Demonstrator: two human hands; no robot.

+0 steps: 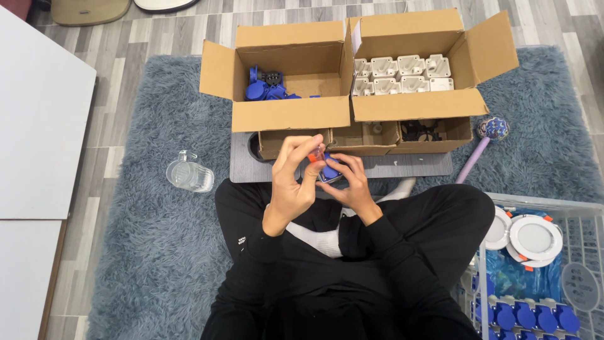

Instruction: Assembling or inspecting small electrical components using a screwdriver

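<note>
I sit cross-legged on a grey shaggy rug. My left hand and my right hand meet above my lap and together hold a small blue plastic part with an orange piece at its top. My left fingers curl over the orange end; my right hand cups the blue part from below and from the right. Just beyond my hands lies a grey board that carries small open cardboard trays.
Two large open cardboard boxes stand ahead: the left box holds blue parts, the right box white parts. A clear glass jug lies at the left, a purple wand at the right. A wire basket with round white lamps and blue parts sits at lower right.
</note>
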